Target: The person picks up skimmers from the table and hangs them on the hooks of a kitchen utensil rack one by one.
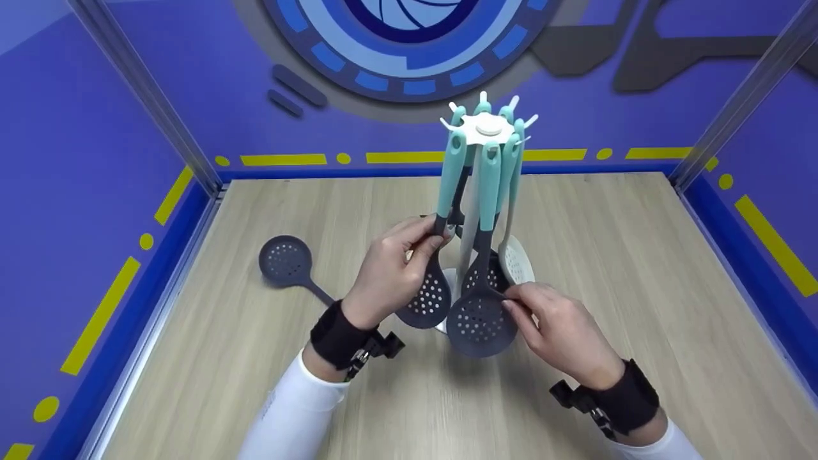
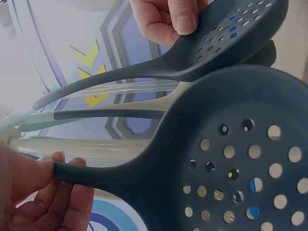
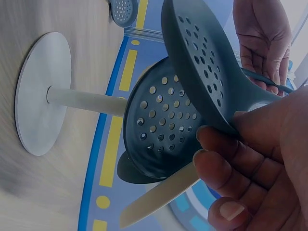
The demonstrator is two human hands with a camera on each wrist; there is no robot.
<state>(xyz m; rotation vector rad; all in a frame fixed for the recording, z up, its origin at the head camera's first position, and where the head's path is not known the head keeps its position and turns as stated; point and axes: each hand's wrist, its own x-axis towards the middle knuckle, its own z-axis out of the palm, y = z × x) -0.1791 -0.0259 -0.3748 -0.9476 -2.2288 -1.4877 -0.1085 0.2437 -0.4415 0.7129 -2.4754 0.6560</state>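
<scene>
A white rotating-style utensil stand [image 1: 489, 130] holds several kitchen tools by their mint-green handles. My left hand [image 1: 393, 275] pinches the dark neck of a hanging skimmer [image 1: 427, 303], just under its green grip; the left wrist view shows this skimmer's perforated bowl [image 2: 240, 163] up close. With thumb and fingertips, my right hand [image 1: 569, 329] pinches the bowl's edge of a second dark skimmer [image 1: 480, 329], which hangs at the front. Behind these hang another dark perforated tool [image 3: 161, 115] and a cream slotted one [image 1: 517, 260], both partly hidden.
To the left of my left hand, a dark skimmer [image 1: 285, 259] lies on the wooden table [image 1: 243, 383], its handle passing behind my wrist. The stand's round white base [image 3: 38, 96] rests on the tabletop. Blue patterned panels [image 1: 77, 211] enclose the back and sides.
</scene>
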